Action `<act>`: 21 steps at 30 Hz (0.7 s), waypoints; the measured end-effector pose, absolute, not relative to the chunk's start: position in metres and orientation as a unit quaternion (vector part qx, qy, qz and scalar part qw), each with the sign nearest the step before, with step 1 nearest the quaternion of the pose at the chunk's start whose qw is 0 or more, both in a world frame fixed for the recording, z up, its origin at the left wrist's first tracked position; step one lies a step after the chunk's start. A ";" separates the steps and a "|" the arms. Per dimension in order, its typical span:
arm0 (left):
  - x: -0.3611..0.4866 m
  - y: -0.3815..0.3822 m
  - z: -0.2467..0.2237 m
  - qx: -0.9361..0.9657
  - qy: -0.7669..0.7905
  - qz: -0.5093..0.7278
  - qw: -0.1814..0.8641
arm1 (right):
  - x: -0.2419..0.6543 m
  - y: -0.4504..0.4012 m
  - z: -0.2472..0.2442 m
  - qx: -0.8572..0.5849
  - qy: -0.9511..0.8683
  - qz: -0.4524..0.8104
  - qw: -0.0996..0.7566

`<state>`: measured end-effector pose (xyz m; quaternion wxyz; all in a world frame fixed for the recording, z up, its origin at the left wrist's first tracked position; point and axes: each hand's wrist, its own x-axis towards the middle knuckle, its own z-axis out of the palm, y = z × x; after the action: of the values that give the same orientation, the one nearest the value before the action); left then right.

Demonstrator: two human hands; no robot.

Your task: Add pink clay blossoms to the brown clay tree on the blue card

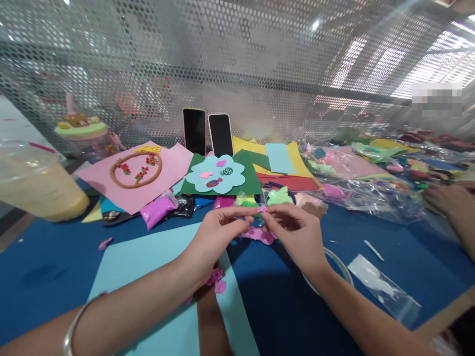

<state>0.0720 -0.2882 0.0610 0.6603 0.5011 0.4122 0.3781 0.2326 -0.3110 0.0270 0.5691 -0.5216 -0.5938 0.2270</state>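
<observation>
My right hand (300,236) pinches a tiny pink piece of modelling clay (261,209) between thumb and fingertips. From the other side, the stretched index fingertip of my left hand (217,232) meets the same piece, its thumb held apart below. Just under the fingers lies a flattened larger lump of pink clay (260,235). Beneath my left forearm a light blue sheet (148,262) rests on the table, bearing pink clay flowers (220,287) and a brown trunk-like shape (211,321); my wrist covers part of them.
Behind my hands stand two phones (194,131) and a scalloped blue card (196,170) with clay fish. A pink sheet (170,168) with a brown clay ring, a drink cup (40,188), clay packets (159,208) and a tape roll (347,274) surround them. Another person's hand (445,198) is at right.
</observation>
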 end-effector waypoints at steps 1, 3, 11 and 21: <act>0.072 -0.289 0.062 0.497 0.418 0.381 0.659 | 0.233 -0.311 0.027 -0.520 -0.595 0.227 0.569; 0.072 -0.289 0.063 0.493 0.424 0.382 0.656 | 0.233 -0.311 0.027 -0.518 -0.596 0.229 0.569; 0.073 -0.290 0.063 0.513 0.417 0.374 0.650 | 0.234 -0.311 0.025 -0.515 -0.602 0.220 0.569; 0.072 -0.289 0.064 0.528 0.421 0.349 0.650 | 0.234 -0.309 0.025 -0.507 -0.603 0.223 0.574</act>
<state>0.0721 -0.2893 0.0645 0.6503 0.5275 0.4208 0.3490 0.2344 -0.3089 0.0254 0.5740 -0.5074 -0.6030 0.2226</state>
